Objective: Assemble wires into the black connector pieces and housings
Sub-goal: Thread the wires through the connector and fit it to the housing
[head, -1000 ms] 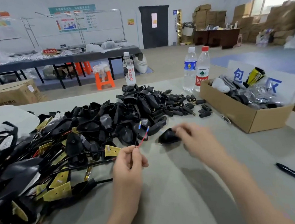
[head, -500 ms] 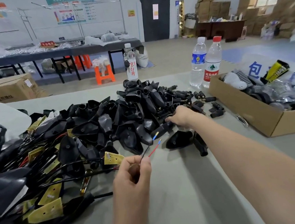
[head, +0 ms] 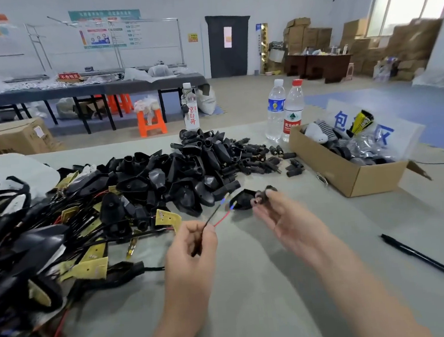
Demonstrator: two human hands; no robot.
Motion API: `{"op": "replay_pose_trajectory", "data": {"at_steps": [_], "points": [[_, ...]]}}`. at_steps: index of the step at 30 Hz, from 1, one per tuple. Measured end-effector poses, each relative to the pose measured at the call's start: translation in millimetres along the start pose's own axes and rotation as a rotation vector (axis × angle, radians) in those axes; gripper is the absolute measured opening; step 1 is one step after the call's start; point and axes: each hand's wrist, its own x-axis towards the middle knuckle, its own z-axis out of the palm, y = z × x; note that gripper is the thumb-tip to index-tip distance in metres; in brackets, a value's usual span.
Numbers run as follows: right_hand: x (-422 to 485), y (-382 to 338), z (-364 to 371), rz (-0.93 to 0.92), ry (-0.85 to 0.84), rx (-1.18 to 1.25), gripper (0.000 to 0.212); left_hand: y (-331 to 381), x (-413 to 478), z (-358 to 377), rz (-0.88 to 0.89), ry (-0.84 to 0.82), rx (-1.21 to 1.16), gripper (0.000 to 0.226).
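Wires (head: pixel 221 220): one black lead and one red lead, each with a blue tip. They are pinched between the thumb and curled fingers of the left hand (head: pixel 189 251), just in front of the pile of black housings (head: pixel 188 168). The tips point up toward the near right edge of the pile.

Connector piece (head: pixel 261 197): a small black part held in the curled fingertips of the right hand (head: pixel 287 221), at the near right corner of the pile. The frame is blurred here, so finer detail of the grip cannot be read.

Single housing (head: pixel 241 200): lies on the worktop (head: pixel 266 285) just off the same corner of the pile, between the wire tips and the connector piece.

Wired assemblies (head: pixel 90 268): black shells with yellow boards and cables, heaped to the left of the pile and touching it.

Cardboard box (head: pixel 350 173): open, holding mixed items, to the right of the pile.

Two water bottles (head: pixel 275 110): upright behind the right end of the pile. A third bottle (head: pixel 190 109) stands upright behind its middle.

Black pen (head: pixel 433 262): lies well to the right of the pile, toward the near worktop edge.
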Motion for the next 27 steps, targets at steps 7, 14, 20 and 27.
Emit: {"op": "replay_pose_trajectory", "data": {"at_steps": [7, 14, 20, 27], "points": [[-55.9, 43.0, -11.9, 0.101, 0.023, 0.283, 0.014, 0.6, -37.2, -8.1, -0.039, -0.044, 0.103, 0.023], [-57.3, 44.7, -10.2, 0.074, -0.001, 0.249, 0.016, 1.1, -35.2, -5.9, -0.072, -0.053, 0.081, 0.023], [-51.1, 48.3, -10.6, -0.028, -0.059, 0.147, 0.028, 2.9, -31.8, -5.8, -0.083, -0.042, 0.016, 0.022], [-44.8, 58.5, -9.5, -0.441, -0.062, -0.635, 0.047, 5.1, -25.4, -9.1, -0.066, -0.026, -0.012, 0.02]]}}
